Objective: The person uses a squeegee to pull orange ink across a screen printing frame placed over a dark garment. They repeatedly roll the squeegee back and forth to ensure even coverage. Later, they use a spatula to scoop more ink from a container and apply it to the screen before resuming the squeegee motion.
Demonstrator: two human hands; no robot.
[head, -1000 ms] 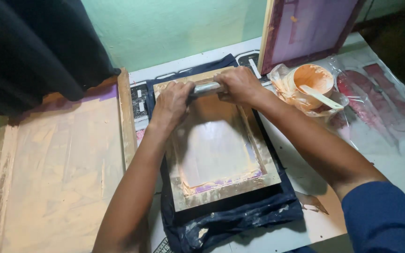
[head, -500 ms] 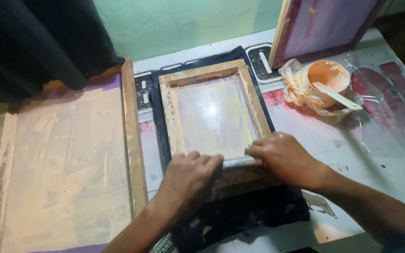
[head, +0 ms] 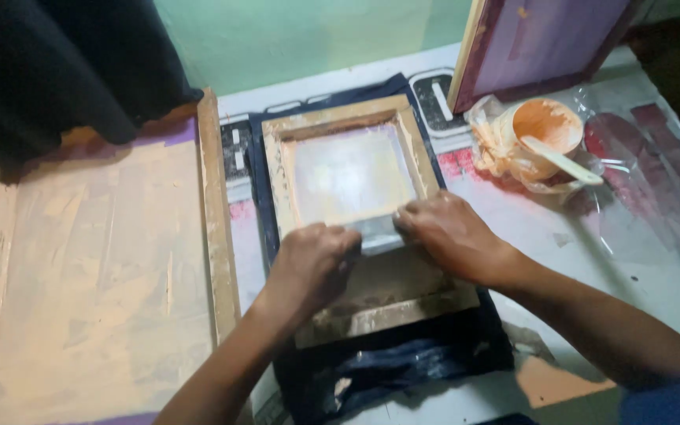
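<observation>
At the far left a large wooden screen frame [head: 96, 275] lies flat, its mesh coated with a dull, patchy peach film and edged in purple tape. A dark cloth [head: 57, 63] hangs over its top corner.

The left hand [head: 308, 264] is curled shut around the left end of a squeegee [head: 375, 234], a short pale-grey bar. It sits about halfway down the small wooden screen frame [head: 348, 118], whose mesh looks smooth and pale with a faint sheen. That frame rests on a dark navy garment [head: 403, 362], soft and creased, spread over the desk [head: 592, 260].

The right hand [head: 446, 236] closes over the squeegee's other end, knuckles up. Uneven pressure between the two hands could leave a streaked or thin coat. Nothing visible clamps the frame, so a hard drag could shift it on the fabric and smear the print. A wrinkle under the mesh would spoil the print as well.

Further right, an orange plastic tub [head: 541, 130] of creamy ink holds a flat pale stirring stick [head: 564, 161] and sits among crumpled clear plastic. A stray elbow could tip it. Behind it a purple-meshed screen frame [head: 545, 39] leans upright and could topple.
</observation>
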